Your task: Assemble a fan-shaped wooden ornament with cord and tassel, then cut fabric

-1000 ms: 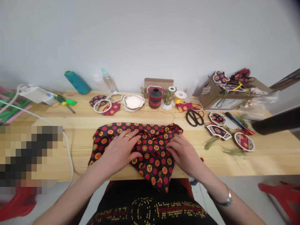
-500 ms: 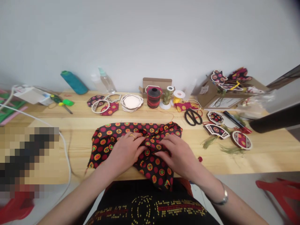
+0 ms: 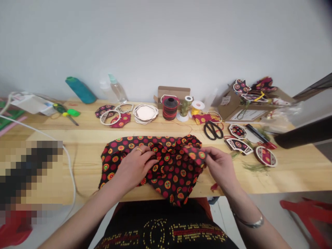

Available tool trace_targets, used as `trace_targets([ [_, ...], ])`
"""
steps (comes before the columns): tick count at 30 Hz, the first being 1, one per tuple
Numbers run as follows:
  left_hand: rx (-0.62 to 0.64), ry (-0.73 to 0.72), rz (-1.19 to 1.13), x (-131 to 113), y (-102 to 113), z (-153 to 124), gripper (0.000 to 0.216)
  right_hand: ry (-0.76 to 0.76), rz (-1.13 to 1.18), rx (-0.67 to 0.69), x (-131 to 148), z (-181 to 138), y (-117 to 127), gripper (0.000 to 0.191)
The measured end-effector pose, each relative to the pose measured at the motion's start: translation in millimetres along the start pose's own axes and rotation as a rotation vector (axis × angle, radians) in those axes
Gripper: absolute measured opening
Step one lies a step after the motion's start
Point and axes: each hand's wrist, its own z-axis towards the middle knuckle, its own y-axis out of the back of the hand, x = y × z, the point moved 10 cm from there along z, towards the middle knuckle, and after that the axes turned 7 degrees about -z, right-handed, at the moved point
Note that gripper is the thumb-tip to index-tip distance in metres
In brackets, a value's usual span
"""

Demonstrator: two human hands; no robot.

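A black fabric printed with red dots and orange-green flowers lies crumpled on the table, one corner over the front edge. My left hand, a ring on one finger, rests on its left part with the fingers curled into a fold and the thumb close to them; the fingertips are partly hidden. At the right side, my right hand pinches an edge of the fabric between thumb and fingers and holds it raised off the table. A small red scrap lies below my right hand.
Black-handled scissors, thread spools, and stacked pale wooden shapes stand behind the fabric. Finished-looking ornaments and a cardboard box are on the right. A white cable runs down the left side.
My right hand has moved right, lifting and drawing an edge of the fabric with it. My left hand has shifted slightly left on the cloth.
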Motion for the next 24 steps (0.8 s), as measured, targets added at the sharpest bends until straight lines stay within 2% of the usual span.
trace_targets([
  [2,0.007,-0.032,0.028,1,-2,-3,0.042,-0.101,0.095,-0.07,-14,1,18,0.021],
  [4,0.023,-0.055,0.045,5,-3,-6,0.039,-0.16,0.123,-0.129,-27,2,33,0.03],
  [6,0.053,-0.059,0.051,12,-3,-10,0.025,-0.207,0.067,-0.141,-39,1,44,0.038],
  [9,0.046,-0.022,0.089,27,9,-15,0.027,-0.24,-0.069,-0.13,-50,-1,53,0.043],
  [13,0.096,0.152,0.18,54,25,-22,0.022,-0.277,-0.196,-0.03,-60,-5,49,0.04],
  [15,0.082,0.252,0.222,66,37,-26,0.018,-0.253,-0.236,0.017,-59,-4,46,0.034],
  [18,0.059,0.383,0.325,74,54,-32,0.022,-0.174,-0.433,-0.081,-50,-1,63,0.033],
  [20,-0.052,0.42,0.357,65,71,-34,0.029,-0.128,-0.642,-0.229,-39,-1,82,0.036],
  [21,-0.18,0.411,0.368,54,85,-35,0.033,-0.092,-0.713,-0.296,-31,-3,89,0.036],
  [23,-0.456,0.287,0.284,20,106,-37,0.043,0.038,-0.736,-0.371,-13,-6,88,0.032],
  [24,-0.462,0.148,0.227,-2,101,-32,0.048,0.131,-0.696,-0.36,-3,-8,80,0.03],
])
